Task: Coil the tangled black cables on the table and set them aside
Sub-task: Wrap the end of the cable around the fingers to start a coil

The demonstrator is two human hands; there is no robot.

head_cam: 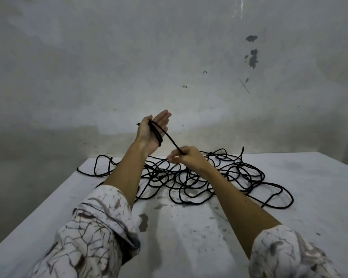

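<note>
Right now I am in the winding step: my left hand (152, 130) is raised above the far edge of the table (189, 237), palm up with fingers straight, and a few turns of black cable (156, 131) are wrapped around the palm. My right hand (186, 157) sits lower, just beside it, pinching the taut strand (174, 144) that runs up to those turns. Most of the cable lies unwound in a loose tangle (209, 177) on the table under and beyond both forearms, so I judge the job barely begun.

Next, I think, I need to carry the strand over the left palm again and feed slack from the pile, watching for loops that cross and could snag.

Whether the pile is one cable or several I cannot tell. My right arm covers part of the tangle, my right fingertips are blurred, and I cannot make out any plug or free end with certainty.
</note>
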